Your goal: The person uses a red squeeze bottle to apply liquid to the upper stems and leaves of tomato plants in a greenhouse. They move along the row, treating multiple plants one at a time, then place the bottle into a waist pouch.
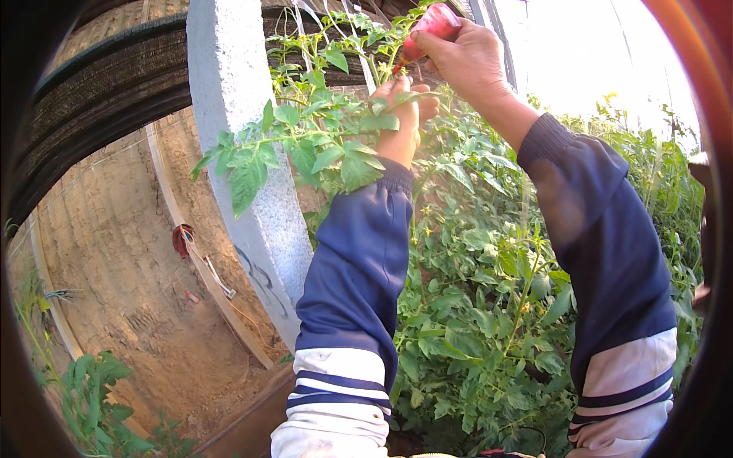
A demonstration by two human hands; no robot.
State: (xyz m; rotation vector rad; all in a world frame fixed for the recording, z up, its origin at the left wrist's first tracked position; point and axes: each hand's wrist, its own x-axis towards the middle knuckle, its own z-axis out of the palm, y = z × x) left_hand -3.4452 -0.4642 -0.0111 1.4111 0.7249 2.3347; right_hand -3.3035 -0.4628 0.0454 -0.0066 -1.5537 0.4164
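Observation:
My right hand [472,64] holds a soft plastic squeeze bottle [430,30] of red liquid, tilted with its narrow tip pointing down and left. Just below that tip, my left hand [402,114] is raised with its fingertips around a small yellowish tomato flower cluster [404,71]. The tip is close to the flowers; whether it touches them cannot be made out. A leafy tomato branch [309,143] crosses in front of my left wrist and hides part of that hand.
A pale concrete post [240,114] stands just left of my left arm. Behind it are an earthen wall [114,229] with wooden strips [177,212] and a rolled dark cover [114,97]. Dense tomato plants [481,297] fill the right side. White strings [361,51] hang near my hands.

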